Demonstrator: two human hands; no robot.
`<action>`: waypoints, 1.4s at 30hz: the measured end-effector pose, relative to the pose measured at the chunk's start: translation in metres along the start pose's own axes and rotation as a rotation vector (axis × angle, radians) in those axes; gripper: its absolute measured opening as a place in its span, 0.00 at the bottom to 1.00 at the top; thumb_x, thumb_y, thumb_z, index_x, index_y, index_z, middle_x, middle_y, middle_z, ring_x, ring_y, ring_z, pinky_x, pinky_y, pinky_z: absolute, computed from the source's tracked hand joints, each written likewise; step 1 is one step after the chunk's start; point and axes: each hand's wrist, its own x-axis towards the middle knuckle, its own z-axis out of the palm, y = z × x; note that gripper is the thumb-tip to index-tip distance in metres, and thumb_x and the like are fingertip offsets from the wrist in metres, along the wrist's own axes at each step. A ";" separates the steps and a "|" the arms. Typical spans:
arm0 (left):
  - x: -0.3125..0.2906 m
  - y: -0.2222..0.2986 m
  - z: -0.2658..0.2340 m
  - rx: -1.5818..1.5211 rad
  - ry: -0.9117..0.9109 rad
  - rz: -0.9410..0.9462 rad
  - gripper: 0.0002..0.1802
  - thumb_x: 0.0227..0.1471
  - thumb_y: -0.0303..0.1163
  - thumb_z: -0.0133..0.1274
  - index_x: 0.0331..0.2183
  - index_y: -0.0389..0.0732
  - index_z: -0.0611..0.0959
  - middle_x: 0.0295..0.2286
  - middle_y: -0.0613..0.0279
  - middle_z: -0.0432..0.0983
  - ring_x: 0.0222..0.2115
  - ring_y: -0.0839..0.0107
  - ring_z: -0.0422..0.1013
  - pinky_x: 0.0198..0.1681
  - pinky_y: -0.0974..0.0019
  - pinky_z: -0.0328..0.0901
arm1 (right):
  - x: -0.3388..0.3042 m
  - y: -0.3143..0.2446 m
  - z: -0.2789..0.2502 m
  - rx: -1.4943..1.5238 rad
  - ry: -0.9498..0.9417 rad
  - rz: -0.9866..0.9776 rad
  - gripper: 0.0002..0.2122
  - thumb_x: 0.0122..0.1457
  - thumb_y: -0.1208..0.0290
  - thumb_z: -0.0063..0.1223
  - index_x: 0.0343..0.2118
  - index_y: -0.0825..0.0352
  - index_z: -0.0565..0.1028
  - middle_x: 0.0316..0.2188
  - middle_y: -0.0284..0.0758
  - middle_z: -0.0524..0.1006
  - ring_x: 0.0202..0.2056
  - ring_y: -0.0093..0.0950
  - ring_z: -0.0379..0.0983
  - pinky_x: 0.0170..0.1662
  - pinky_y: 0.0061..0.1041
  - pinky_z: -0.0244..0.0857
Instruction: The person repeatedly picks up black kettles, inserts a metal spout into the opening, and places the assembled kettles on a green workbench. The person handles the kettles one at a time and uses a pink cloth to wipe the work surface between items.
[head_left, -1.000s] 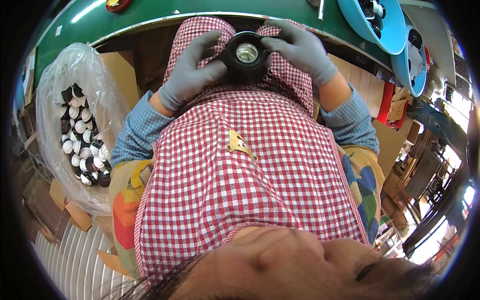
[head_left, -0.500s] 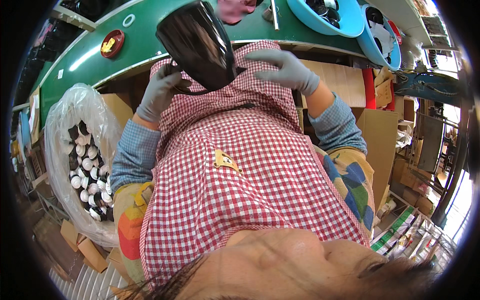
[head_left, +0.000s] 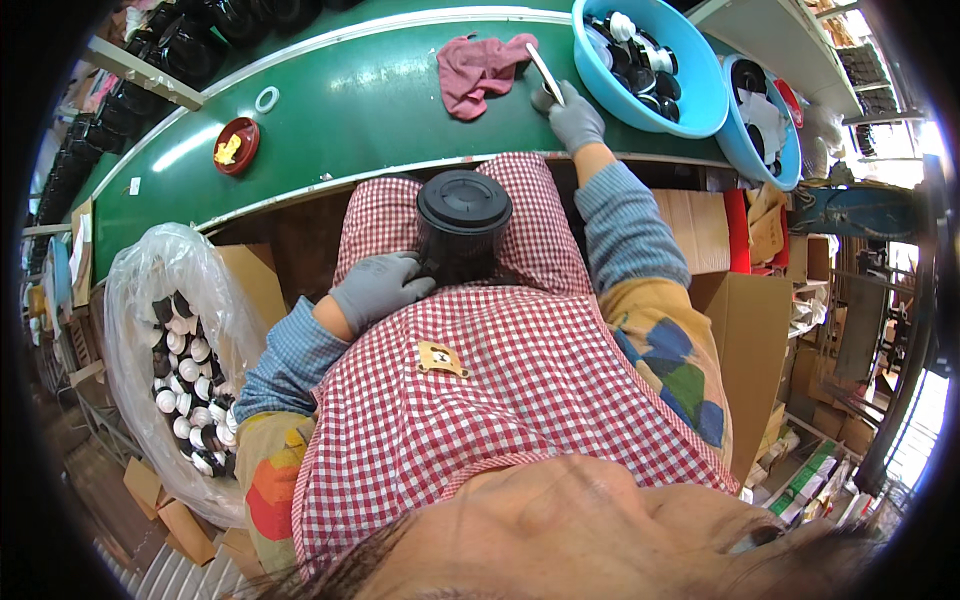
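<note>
A glossy black jug (head_left: 462, 240) rests between my knees, its round, ringed black end facing up. My left hand (head_left: 378, 290), in a grey glove, grips the jug low on its left side, and the jug hides some of the fingertips. Out on the green worktable, my gloved right hand (head_left: 573, 118) closes round a slim, pale stick-like tool (head_left: 545, 72). The tool's lower end disappears in the hand, so its kind does not show. Left of the tool lies a crumpled dusky-red cloth (head_left: 475, 78).
A light-blue basin (head_left: 650, 118) of black and white parts stands right of my hand, a second blue basin (head_left: 765, 165) beyond it. A red dish (head_left: 236, 145) and white ring (head_left: 267, 99) lie on the green table (head_left: 350, 90). A plastic bag (head_left: 140, 300) of parts is at my left.
The black jug has come down from mid-air to between my knees, ringed end up. My right hand has left its side, reached forward to the table and taken hold of the pale tool.
</note>
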 end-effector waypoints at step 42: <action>0.143 -0.047 -0.055 -0.302 0.554 0.475 0.15 0.56 0.34 0.54 0.44 0.40 0.85 0.39 0.59 0.83 0.41 0.57 0.77 0.47 0.60 0.70 | -0.191 -0.138 -0.020 1.167 -0.960 -0.850 0.43 0.66 0.39 0.34 0.72 0.71 0.47 0.71 0.48 0.51 0.72 0.37 0.49 0.69 0.38 0.52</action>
